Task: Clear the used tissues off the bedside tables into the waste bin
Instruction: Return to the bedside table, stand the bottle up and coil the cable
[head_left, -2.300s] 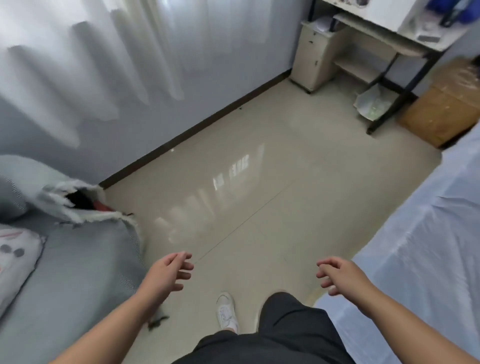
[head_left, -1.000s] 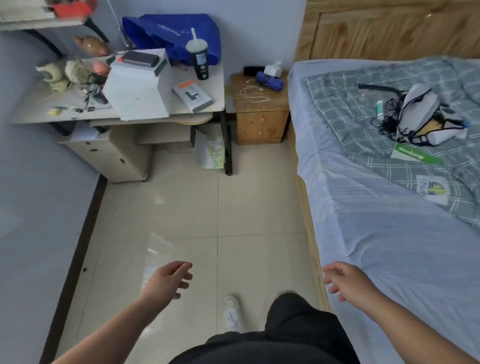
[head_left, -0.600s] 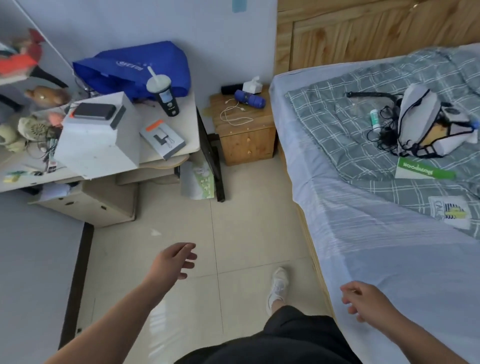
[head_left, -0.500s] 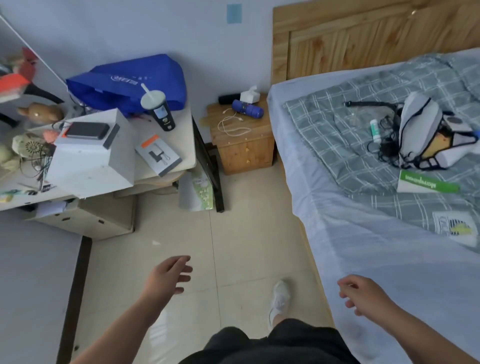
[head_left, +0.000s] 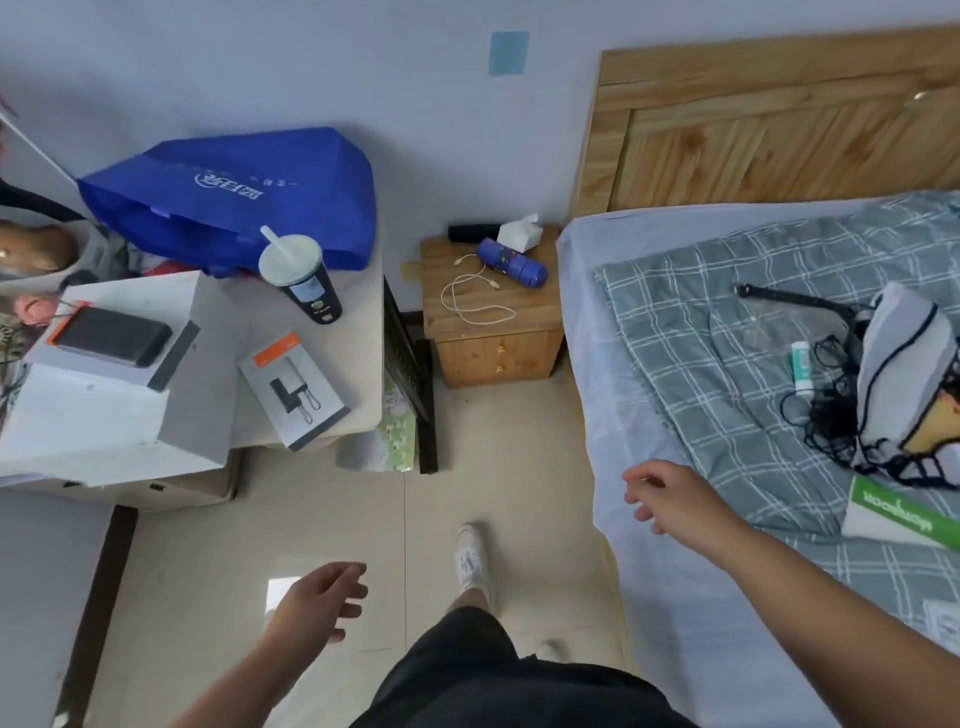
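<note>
Since half a second ago the person has stepped closer to the small wooden bedside worktop (head_left: 493, 332), which now looks bigger. The right hand (head_left: 670, 499) has gone up and forward, over the edge of the bed's pale blue sheet (head_left: 613, 415). Its fingers are loose and a bit bent, and it holds nothing. The left hand (head_left: 317, 603) is low over the shiny tile floor (head_left: 311, 519), fingers spread and relaxed, and it holds nothing too.

The white tissue (head_left: 519, 235) sits at the back of the bedside worktop, near the wall and close to the bed. It is too small to tell if it is loose or in a pack. Just in front of it a dark blue bottle (head_left: 511, 261) lies on its side. A black tube-shaped thing (head_left: 472, 232) lies to the left of the tissue. A thin white cable (head_left: 475, 296) curls over the middle of the wooden top. Both hands are well apart from the tissue.

To the left stands a pale desk worktop (head_left: 358, 322) with a big blue cloth bag (head_left: 244, 197) and a dark cup with a white lid and straw (head_left: 301, 278). A white shoe (head_left: 472, 561) is on the floor between the hands. On the bed lie a grey checked blanket (head_left: 727, 338) and a white bag with dark trim (head_left: 904, 374).
</note>
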